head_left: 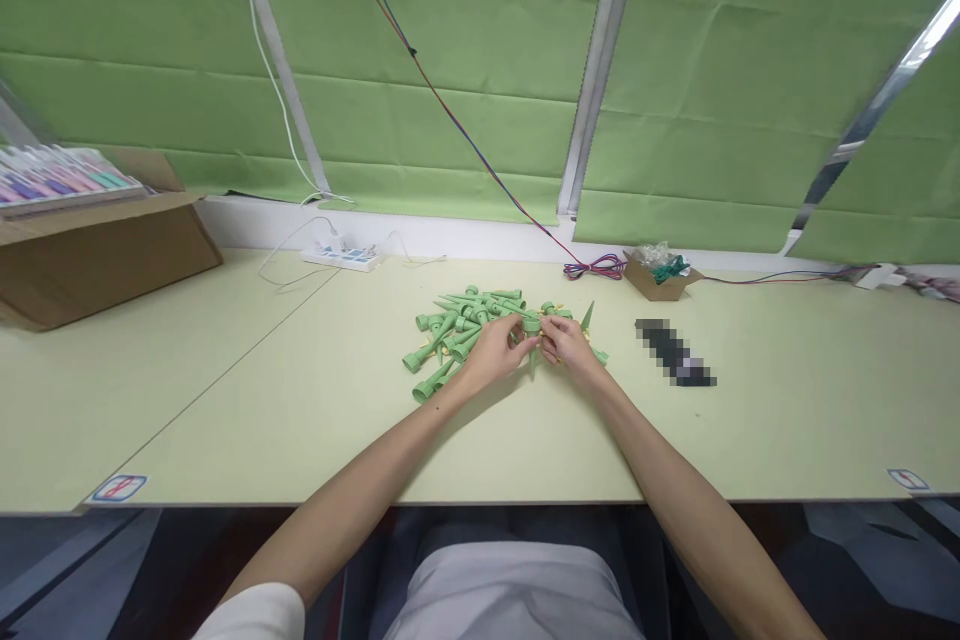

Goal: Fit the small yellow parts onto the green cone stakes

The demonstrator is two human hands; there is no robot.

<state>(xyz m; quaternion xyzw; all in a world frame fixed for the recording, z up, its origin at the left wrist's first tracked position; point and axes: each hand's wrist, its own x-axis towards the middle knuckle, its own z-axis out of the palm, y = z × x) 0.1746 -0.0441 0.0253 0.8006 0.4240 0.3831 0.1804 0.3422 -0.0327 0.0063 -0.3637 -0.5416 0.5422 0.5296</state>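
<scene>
A green plastic watering spike (pixel 531 325) is held between my two hands, cap end up and its point hanging down over the table. My left hand (pixel 496 348) is closed with thumb and fingers at the left side of the cap. On the other side, my right hand (pixel 568 340) is closed too, its fingertips curled against the cap; any small part inside these fingers is hidden. A pile of similar green spikes (pixel 442 340) lies left of and behind my hands. Small yellow pieces (pixel 444 350) show among them, and a few more spikes lie behind my right hand.
A dark pixelated object (pixel 675 355) lies to the right. Farther back are a small cardboard box (pixel 660 282) with plastic bags, a coiled cable (pixel 596 267) and a power strip (pixel 341 255). A large carton (pixel 105 255) with pens stands at the left.
</scene>
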